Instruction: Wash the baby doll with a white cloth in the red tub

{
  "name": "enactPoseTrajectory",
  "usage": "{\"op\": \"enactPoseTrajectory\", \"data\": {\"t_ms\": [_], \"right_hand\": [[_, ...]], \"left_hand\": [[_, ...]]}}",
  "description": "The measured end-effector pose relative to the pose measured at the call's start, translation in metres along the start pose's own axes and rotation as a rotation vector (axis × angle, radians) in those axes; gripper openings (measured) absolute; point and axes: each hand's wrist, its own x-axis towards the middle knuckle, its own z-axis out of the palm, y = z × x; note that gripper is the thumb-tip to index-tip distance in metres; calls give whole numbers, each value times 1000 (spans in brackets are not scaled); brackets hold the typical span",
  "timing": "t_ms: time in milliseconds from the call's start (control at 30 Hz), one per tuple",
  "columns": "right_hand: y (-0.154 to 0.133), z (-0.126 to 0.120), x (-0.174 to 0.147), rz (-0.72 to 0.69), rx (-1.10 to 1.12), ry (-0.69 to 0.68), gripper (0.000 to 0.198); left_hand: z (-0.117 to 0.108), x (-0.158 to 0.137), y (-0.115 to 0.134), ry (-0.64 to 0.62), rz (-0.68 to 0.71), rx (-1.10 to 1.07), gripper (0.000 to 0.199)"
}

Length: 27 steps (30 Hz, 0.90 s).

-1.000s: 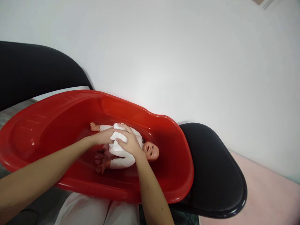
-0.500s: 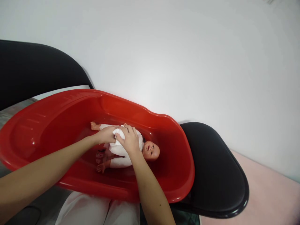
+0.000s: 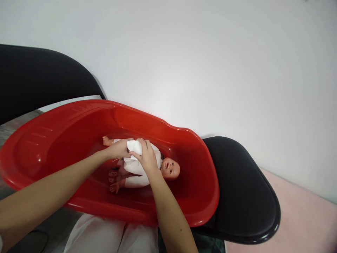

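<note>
A baby doll in white long sleeves lies on its back in a red baby bathtub, its head toward the right. Just over its belly is a small white cloth, bunched between my two hands. My left hand grips the cloth's left side, with its fingertips partly hidden. On the cloth's right side, my right hand is closed, thumb toward me and fingers on the far side. Both of the doll's hands show, and its lower body is largely covered by my left forearm.
A black padded seat adjoins the tub's right end. Behind its left end rises a black backrest. A white wall runs along the far side, and a pink surface lies at the right. My light trousers are close below the near rim.
My hands have drawn slightly apart, and more of the white cloth shows between them. The doll and tub stay in place apart from a slight camera shift.
</note>
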Motion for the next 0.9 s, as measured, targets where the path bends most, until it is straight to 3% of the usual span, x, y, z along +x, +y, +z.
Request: {"op": "enactPoseTrajectory", "data": {"t_ms": [267,467,567,700,800,900], "right_hand": [[11,-8,-1,-94,-37,-55,58],[16,-8,-1,-83,-35,14,47],[16,-9,-3,-41,10,70,44],[11,-11,-3,64,42,76,43],[5,-6,-3,133,44,-76,38],[2,5,-7,122,95,-280,37]], "left_hand": [[-3,1,2,-34,-122,54,42],[-3,3,0,16,-65,-88,54],[-2,6,-9,62,-113,-87,56],[-4,11,-20,202,-186,-196,61],[-9,13,-29,396,-246,-290,64],[-15,10,-46,604,-403,-244,64]]}}
